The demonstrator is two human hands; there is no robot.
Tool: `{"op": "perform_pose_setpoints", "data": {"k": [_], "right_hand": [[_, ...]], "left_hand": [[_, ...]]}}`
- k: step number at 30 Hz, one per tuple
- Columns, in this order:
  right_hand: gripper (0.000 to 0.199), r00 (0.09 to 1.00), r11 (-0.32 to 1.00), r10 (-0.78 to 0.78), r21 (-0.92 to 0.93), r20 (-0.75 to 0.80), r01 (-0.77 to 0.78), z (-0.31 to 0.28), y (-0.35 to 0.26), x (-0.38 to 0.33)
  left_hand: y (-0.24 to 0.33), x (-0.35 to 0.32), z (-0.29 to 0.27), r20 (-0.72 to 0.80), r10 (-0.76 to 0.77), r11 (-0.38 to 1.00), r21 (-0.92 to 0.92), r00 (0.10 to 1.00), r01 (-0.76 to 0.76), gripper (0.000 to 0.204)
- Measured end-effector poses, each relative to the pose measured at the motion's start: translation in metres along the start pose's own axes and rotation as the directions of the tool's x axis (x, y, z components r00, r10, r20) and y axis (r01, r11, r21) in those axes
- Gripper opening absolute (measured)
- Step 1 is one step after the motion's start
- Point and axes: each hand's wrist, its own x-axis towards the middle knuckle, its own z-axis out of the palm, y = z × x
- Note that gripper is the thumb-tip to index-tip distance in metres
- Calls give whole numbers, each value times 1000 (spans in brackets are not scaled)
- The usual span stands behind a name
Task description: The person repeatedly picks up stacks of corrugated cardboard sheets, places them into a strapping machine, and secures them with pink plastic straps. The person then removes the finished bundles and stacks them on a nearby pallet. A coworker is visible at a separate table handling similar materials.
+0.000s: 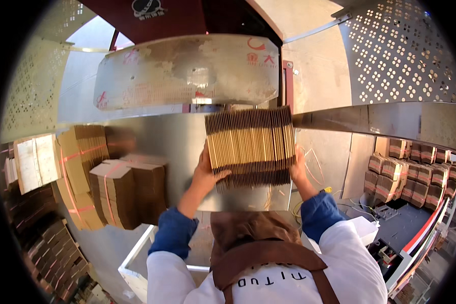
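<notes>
A thick stack of flat brown cardboard pieces stands on edge above the metal worktop, its many layers facing up. My left hand presses on the stack's left end, with the thumb along its near side. At the opposite end my right hand grips the stack, its fingers partly hidden by the cardboard. Squeezed between both hands, the stack sits slightly tilted. Whether it rests on the metal or hangs just over it, I cannot tell.
Left of the worktop are bundles of cardboard tied with pink strapping. A scuffed metal panel stands at the far side. More tied bundles sit at the right, beyond a dark machine bed. A white frame is at lower left.
</notes>
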Motion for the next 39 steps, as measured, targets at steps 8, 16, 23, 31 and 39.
{"op": "perform_pose_setpoints", "data": {"k": [8, 16, 23, 31, 39], "right_hand": [[61, 951, 959, 141, -276, 275, -62, -5, -47, -52], [60, 974, 959, 169, -252, 153, -127, 7, -71, -57], [70, 998, 851, -42, -522, 45, 60, 23, -73, -63], [72, 992, 883, 115, -451, -57, -128, 20, -58, -67], [60, 991, 828, 105, -560, 85, -40, 30, -48, -57]], "left_hand": [[-30, -20, 38, -226, 59, 998, 16, 972, -57, 94], [-7, -17, 35, -283, 162, 980, 157, 945, -121, 97], [5, -20, 34, -282, 113, 993, 74, 953, -95, 97], [-3, -20, 34, -278, 163, 985, 104, 947, -140, 90], [-16, -2, 22, -237, 182, 983, 9, 954, -185, 88]]}}
